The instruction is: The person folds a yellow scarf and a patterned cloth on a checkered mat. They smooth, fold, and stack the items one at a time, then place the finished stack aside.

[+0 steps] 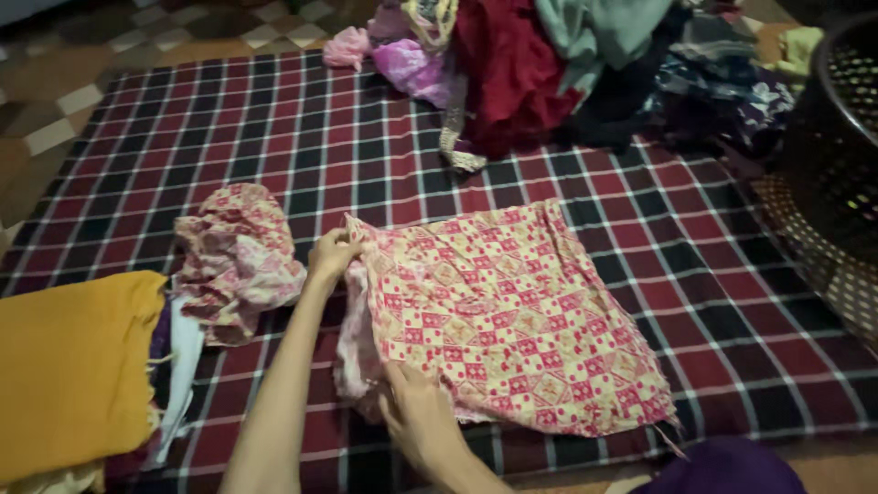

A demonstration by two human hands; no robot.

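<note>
The red-and-cream patterned cloth (508, 316) lies spread flat on the checked blanket (274, 119), a little right of the middle. The left hand (331, 256) is clenched on the cloth's far left corner, at about ten o'clock from the cloth's middle, fingers pinching the edge. The right hand (416, 416) rests on the near left edge, at about seven o'clock; its fingers curl over the hem, though I cannot tell whether they truly grip it or only press it down. So nearly all the cloth spreads away from both hands toward three o'clock. A crumpled floral garment (240, 256) sits just left of the left hand, and a folded mustard cloth (73, 375) lies at eight o'clock. A heap of clothes (549, 64) is piled at twelve o'clock, with a dark basket (837, 137) at two.
</note>
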